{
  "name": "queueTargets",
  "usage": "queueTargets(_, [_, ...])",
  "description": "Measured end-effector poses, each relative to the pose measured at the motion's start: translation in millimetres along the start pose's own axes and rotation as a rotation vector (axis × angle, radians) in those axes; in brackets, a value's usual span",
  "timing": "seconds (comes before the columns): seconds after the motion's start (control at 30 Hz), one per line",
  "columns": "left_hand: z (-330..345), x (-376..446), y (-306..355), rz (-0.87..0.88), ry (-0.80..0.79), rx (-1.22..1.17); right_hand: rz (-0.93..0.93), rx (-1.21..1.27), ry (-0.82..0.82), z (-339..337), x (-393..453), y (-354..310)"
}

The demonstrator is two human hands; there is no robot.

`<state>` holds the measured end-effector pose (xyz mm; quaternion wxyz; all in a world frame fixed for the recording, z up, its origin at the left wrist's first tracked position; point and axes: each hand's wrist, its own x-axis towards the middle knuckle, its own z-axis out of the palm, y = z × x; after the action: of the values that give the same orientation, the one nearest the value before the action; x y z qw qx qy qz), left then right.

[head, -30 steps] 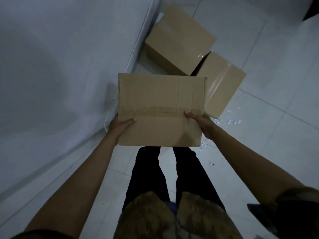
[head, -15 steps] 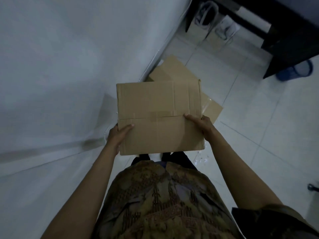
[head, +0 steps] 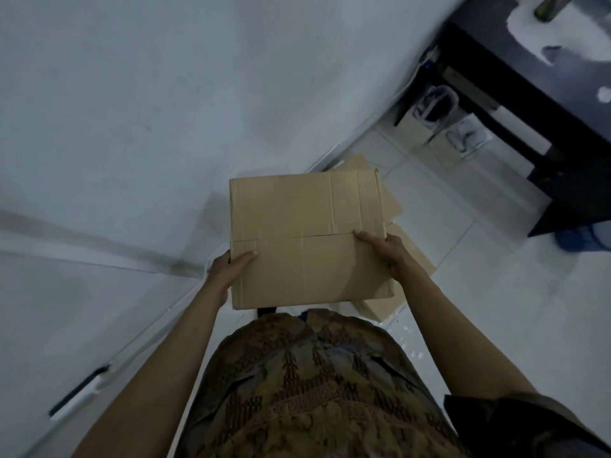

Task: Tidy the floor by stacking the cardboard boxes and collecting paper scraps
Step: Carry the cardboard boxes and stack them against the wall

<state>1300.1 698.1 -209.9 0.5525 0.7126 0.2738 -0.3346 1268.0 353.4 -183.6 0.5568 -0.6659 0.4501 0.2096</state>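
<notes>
A closed brown cardboard box (head: 307, 239) is held in the air in front of my waist. My left hand (head: 228, 269) grips its left side with the thumb on top. My right hand (head: 386, 249) grips its right side, fingers over the top edge. Two more cardboard boxes lie on the floor below, mostly hidden by the held box: one (head: 391, 201) against the wall and one (head: 413, 259) nearer me. Small white paper scraps (head: 408, 338) dot the tiles by my right side.
A white wall (head: 148, 110) runs along my left. A black table (head: 529, 110) stands at the upper right with paper bags (head: 426, 127) beneath it and a blue bin (head: 585, 241) beside its leg. White tiled floor (head: 512, 309) stretches to the right.
My view has lifted as I stood up straighter; the held box now covers most of the two floor boxes. Both hands keep the same grip on it.
</notes>
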Motion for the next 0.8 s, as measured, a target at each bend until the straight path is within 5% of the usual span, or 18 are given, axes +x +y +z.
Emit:
queueTargets(0.4, [43.1,-60.7,-68.1,-0.09,0.226,-0.139,-0.072,-0.183,-0.231,-11.2,23.1,7.6])
queueTargets(0.8, [25.9,-142.9,-175.8,-0.201,0.434,-0.418,-0.106,-0.448,-0.426,64.2,-19.7,30.6])
